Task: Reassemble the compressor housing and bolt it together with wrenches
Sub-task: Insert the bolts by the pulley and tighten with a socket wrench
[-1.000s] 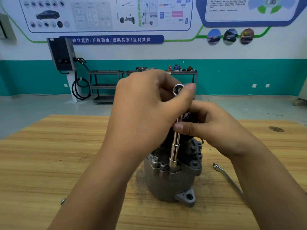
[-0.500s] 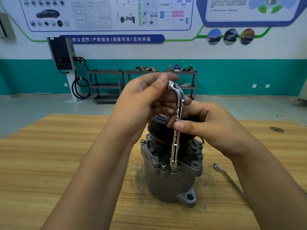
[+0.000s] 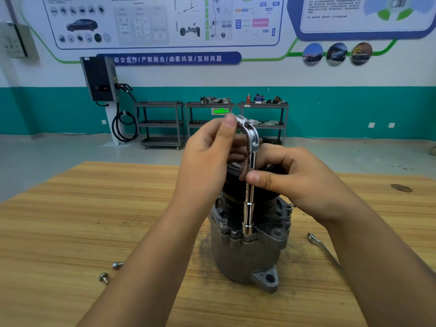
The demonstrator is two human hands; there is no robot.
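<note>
Compressor housing (image 3: 245,258) stands upright near the middle of the wooden surface (image 3: 70,220), with both hands on the L-shaped socket wrench (image 3: 249,208) planted on it. The left hand (image 3: 207,159) curls its fingers (image 3: 227,123) round the wrench's short bent top, thumb tip at its end. The right hand (image 3: 304,185) pinches the upright shaft midway between thumb and curled fingers. The socket end sits down on the housing's near flange.

The housing is dull grey cast metal, grimy, with a black pulley on top. A bolt head shows on the flange left of the socket, and a holed mounting ear sits at the near foot.

Two loose bolts (image 3: 117,265) lie at near left. A flat spanner (image 3: 320,246) lies to the right, partly under the right forearm. On the far wall a blue banner (image 3: 167,59) reads "校企合作/产教融合/成果共享/互利共赢".
</note>
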